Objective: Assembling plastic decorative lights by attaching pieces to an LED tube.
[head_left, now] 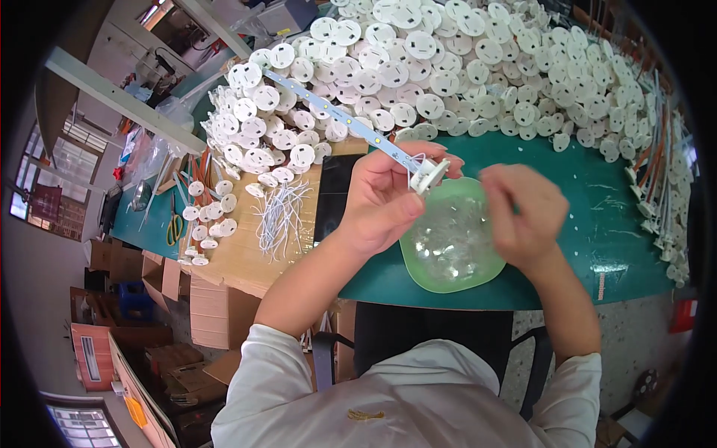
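My left hand [385,198] is closed around the near end of a narrow LED strip [340,116], which slants up and away to the left. At that end, a white round end cap [429,176] with thin white wires sits at my fingertips. My right hand [526,210] is over the right side of a light green bowl [431,282], apart from the cap. Its fingers are curled together and blurred by motion; anything between them is too small to make out. Small clear, shiny pieces [448,246] lie in the bowl.
A large heap of white round caps [418,45] covers the table's far side. White wires [282,220] lie on brown cardboard at the left, near more caps [213,213] and scissors [175,226]. Strips with caps [665,179] line the right edge of the green mat [597,246].
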A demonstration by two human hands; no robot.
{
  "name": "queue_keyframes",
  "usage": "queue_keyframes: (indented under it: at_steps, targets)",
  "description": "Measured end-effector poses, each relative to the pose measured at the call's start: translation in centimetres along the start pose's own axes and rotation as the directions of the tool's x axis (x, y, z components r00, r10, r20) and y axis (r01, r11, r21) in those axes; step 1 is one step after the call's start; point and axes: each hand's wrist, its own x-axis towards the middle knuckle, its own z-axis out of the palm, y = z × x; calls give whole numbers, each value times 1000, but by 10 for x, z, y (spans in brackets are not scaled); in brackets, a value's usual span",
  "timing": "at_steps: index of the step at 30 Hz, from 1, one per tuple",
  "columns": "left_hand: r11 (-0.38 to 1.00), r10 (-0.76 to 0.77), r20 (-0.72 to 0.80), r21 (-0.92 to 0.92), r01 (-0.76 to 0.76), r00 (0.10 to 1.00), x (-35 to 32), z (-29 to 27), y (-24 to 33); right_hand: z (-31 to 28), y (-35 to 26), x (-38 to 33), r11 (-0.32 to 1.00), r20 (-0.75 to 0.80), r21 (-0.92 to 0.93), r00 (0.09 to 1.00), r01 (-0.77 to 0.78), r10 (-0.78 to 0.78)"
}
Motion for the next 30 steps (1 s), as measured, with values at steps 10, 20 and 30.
queue_keyframes:
  at_steps: [10, 20, 30]
  targets:
    - [985, -111, -60, 123, 118, 992, -4, 4, -7, -1, -16, -1, 948, 115, -39, 944, 315, -309]
    - [992, -121, -84, 32, 124, 989, -4, 9, -15, 1, -13, -4, 931, 38, -78, 934, 356, -354]
    - [985, -158, -66, 63, 162, 985, -10, 8, -26, 6, -13, -8, 905, 46, -185, 923, 383, -381]
